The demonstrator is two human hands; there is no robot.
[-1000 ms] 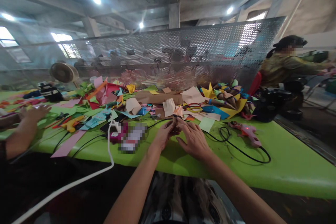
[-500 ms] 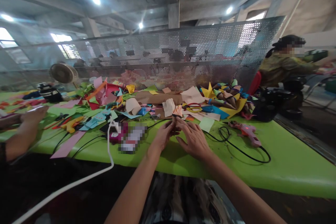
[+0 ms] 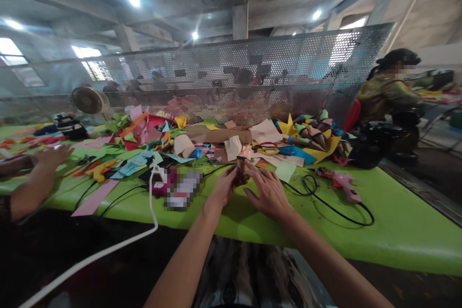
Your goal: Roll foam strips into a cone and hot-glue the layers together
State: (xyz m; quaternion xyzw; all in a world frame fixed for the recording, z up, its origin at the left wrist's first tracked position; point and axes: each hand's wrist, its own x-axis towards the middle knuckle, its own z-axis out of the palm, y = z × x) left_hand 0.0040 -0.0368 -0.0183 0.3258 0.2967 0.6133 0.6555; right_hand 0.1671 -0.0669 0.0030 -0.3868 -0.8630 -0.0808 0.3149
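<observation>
Over the green table my left hand is closed round the lower part of a small brown paper cone. A dark band runs round its upper rim, and pale peach crumpled paper shows just above it. The fingertips of my right hand press on the cone's right side, its thumb held apart. The palms and fingers hide the cone's tip. To the right of my hands a pink glue gun with a glowing red light lies on the table, its black cord looped.
Paper scraps and a brown sheet lie behind my hands; several paper cones are heaped at the back right. A magenta power strip, white cable and yellow glue gun are left. A co-worker's hand is far left.
The cone shows more of its brown side above my left fingers, and the right fingertips have shifted slightly right. At far left the co-worker's hand has moved right.
</observation>
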